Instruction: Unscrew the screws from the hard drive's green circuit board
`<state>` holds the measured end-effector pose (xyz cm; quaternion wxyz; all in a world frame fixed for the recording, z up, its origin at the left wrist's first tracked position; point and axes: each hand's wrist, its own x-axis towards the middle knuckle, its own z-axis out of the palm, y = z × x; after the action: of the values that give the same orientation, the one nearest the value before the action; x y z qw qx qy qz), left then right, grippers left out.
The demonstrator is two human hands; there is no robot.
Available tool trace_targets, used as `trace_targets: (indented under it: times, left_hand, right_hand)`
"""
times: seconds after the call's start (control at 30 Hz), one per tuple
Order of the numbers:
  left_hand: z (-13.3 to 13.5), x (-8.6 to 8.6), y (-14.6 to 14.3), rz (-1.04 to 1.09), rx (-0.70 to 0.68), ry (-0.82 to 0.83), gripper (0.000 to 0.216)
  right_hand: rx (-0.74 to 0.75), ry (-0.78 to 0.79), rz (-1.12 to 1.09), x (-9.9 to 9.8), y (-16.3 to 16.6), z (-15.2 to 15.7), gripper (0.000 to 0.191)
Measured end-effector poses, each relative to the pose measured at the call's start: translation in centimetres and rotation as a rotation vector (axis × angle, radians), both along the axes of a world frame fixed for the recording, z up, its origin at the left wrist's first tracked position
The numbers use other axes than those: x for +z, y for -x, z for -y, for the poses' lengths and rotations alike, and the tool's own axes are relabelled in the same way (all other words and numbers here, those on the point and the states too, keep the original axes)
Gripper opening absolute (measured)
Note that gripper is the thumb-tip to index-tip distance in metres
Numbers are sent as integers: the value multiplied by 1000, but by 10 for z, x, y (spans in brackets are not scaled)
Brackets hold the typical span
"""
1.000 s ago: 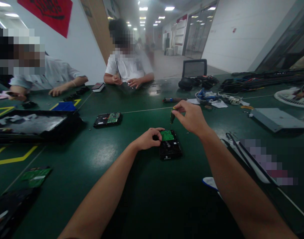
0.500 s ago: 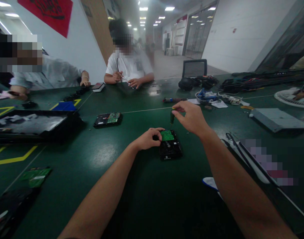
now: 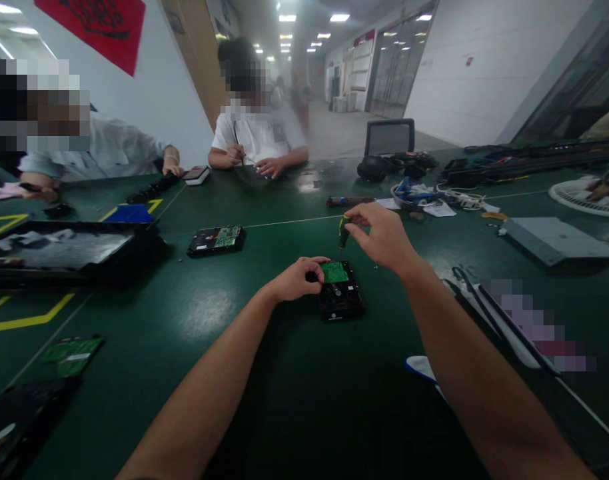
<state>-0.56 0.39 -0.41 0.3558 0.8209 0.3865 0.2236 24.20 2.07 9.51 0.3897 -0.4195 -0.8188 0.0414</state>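
The hard drive (image 3: 342,303) looks dense and stiff, best held by its edges — left hand (image 3: 295,280) fingers gripping its left side, right hand (image 3: 384,240) fingers pinching a screwdriver (image 3: 343,233) above it.

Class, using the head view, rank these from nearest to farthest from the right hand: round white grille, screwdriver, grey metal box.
1. Screwdriver: held in the right hand.
2. Grey metal box: to the hand's right.
3. Round white grille: farther right, beyond the box.

Rectangular white ceiling lights (image 3: 340,18) glow; the smooth dark-green tabletop (image 3: 209,312) catches pale glare, dim at bottom centre; the background looks hazy.
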Motion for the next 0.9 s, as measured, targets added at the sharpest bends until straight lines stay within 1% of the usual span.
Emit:
trace_targets:
  times: [0.17,0.37,0.57,0.8,0.9]
  left_hand:
    - [0,0,0,1,-4,-7,13]
    - [0,0,0,3,3,-1,13]
    - [0,0,-1,6,-4,1,13]
    - [1,2,0,-6,-7,-7,14]
    - [0,2,0,-8,-5,-8,12]
  right_hand:
    - [-50,28,-31,1,0,0,13]
    - [-4,6,-12,1,1,1,11]
    - [-55,23,-31,1,1,0,12]
    - [-7,8,-10,0,2,1,12]
    - [-23,5,-11,0,1,1,12]
